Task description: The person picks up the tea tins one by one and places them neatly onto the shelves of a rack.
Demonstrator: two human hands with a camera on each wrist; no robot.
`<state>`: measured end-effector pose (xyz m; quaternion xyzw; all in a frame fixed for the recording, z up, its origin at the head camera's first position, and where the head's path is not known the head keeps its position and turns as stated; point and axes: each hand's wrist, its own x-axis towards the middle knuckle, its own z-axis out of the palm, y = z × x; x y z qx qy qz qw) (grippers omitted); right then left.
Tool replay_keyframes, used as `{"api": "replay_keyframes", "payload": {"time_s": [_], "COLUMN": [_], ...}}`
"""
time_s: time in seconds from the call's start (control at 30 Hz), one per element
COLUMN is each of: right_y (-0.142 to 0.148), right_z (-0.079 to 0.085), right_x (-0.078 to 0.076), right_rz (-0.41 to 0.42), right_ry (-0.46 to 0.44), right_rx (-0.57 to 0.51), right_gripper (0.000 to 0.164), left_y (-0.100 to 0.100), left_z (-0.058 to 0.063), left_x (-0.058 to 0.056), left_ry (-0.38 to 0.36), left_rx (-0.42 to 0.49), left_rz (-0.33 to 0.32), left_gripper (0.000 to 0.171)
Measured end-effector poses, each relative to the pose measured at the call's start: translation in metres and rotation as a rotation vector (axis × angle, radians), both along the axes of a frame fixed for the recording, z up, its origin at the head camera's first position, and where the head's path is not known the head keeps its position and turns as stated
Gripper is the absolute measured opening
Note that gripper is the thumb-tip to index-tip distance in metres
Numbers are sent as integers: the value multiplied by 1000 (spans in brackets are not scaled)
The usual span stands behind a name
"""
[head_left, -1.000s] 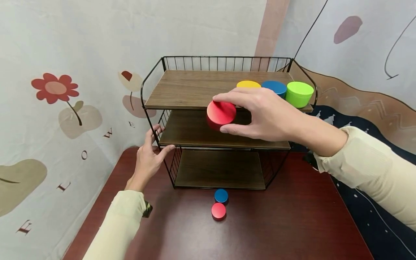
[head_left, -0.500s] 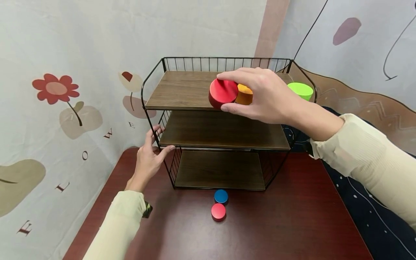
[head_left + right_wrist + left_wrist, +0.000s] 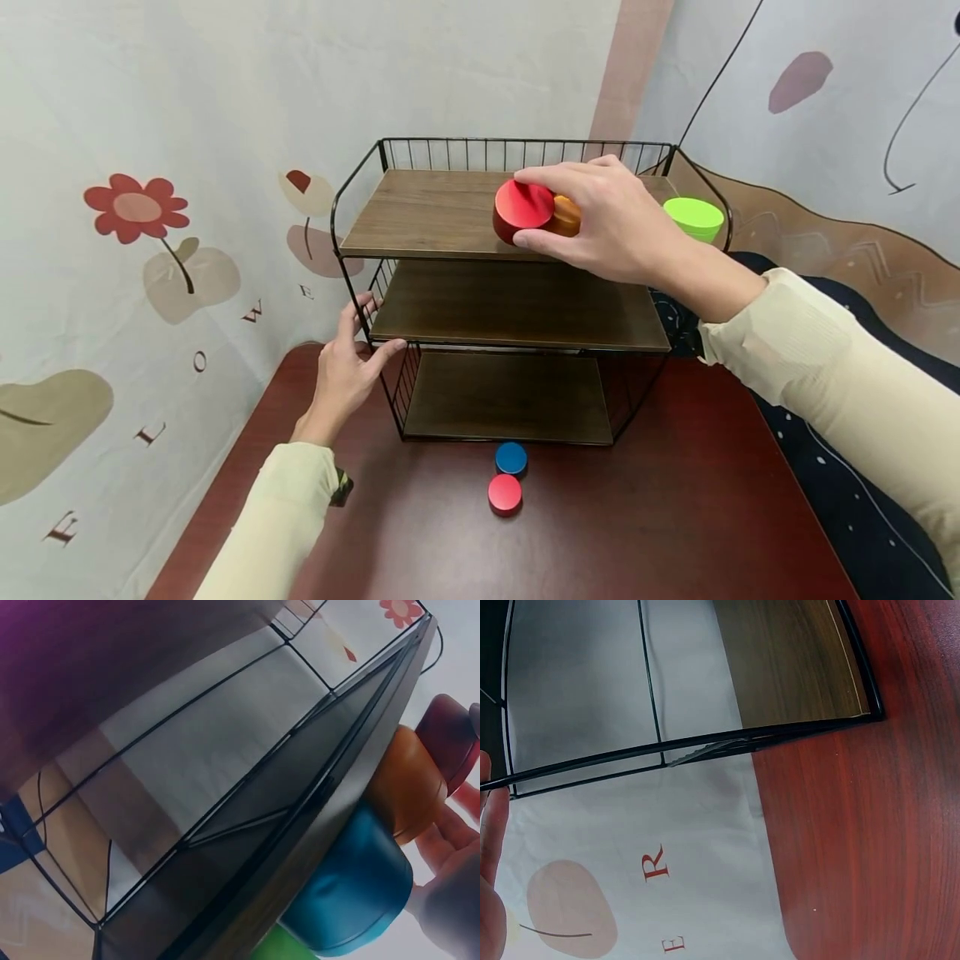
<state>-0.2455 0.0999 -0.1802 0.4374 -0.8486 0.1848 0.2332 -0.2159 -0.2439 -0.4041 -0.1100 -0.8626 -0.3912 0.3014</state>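
My right hand [image 3: 611, 218] pinches a red round canister [image 3: 522, 205] between thumb and fingers at the front of the top shelf. Just right of it is a yellow-orange canister [image 3: 567, 217], partly covered by my hand. A green canister [image 3: 693, 218] stands at the shelf's right end. The blue canister [image 3: 352, 885] between them shows in the right wrist view but is hidden behind my hand in the head view. My left hand [image 3: 347, 375] grips the left side frame of the three-tier shelf rack [image 3: 517, 304], thumb in front and fingers behind.
On the dark red table [image 3: 600, 525], a small blue round piece [image 3: 511, 458] and a small red round piece [image 3: 505, 493] lie in front of the rack. A printed cloth [image 3: 225, 100] hangs behind. Black wire rails edge the top shelf's back and sides.
My right hand has raised the red canister from in front of the middle shelf to the top shelf, beside the yellow-orange one. My left hand keeps its grip on the frame.
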Motion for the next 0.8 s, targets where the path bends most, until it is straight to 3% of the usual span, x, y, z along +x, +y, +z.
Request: {"api": "replay_keyframes", "payload": {"time_s": [0.53,0.8], "right_y": [-8,-6], "right_z": [-7,-6], "right_x": [-1,0], "right_rz": [-106,-118], "right_ry": [5,8], "right_rx": [118,140], "right_gripper": [48,50], "left_y": [0,0], "left_z": [1,1], "left_x": [1,1], "left_ry": [-12,-3], "left_rx": [5,13], "left_rz": [-8,-20], "left_gripper": [81,80]}}
